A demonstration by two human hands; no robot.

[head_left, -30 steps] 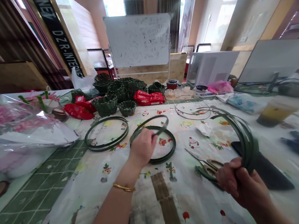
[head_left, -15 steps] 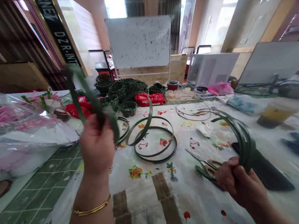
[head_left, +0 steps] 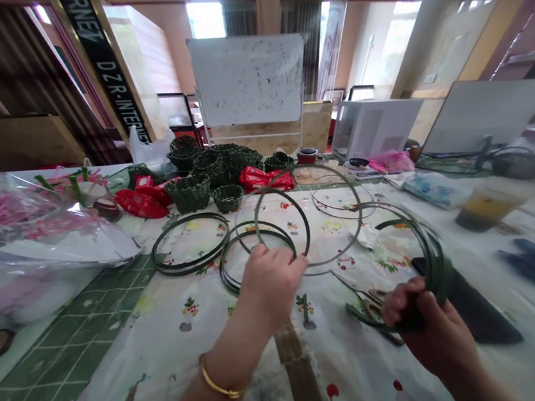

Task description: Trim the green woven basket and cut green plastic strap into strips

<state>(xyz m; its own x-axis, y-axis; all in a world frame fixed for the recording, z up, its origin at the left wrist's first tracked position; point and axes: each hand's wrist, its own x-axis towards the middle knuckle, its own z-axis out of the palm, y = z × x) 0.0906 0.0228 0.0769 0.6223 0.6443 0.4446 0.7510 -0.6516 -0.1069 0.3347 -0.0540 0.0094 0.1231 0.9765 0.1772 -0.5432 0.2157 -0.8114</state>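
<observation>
My left hand (head_left: pixel 271 279) is closed on a dark green strip (head_left: pixel 300 222) that springs up from it in loose loops over the table's middle. A coil of the same green strip (head_left: pixel 236 258) lies flat just left of that hand. Lower right, my right hand (head_left: pixel 422 328) grips a bundle of green strips (head_left: pixel 432 257) that arcs up and to the right. A pair of scissors (head_left: pixel 368 299) lies on the cloth between my hands.
Another flat green coil (head_left: pixel 188 241) lies further left. Small green woven baskets (head_left: pixel 213 168) and red packets (head_left: pixel 264 177) stand at the back. A plastic bag of pink flowers (head_left: pixel 27 227) fills the left. A dark phone (head_left: pixel 471 301) and a yellow-filled cup (head_left: pixel 485 206) are at the right.
My left hand picked a green strip off the coil, swung it up to the left, then came back to the middle, where the strip now loops above the table. My right hand barely moved.
</observation>
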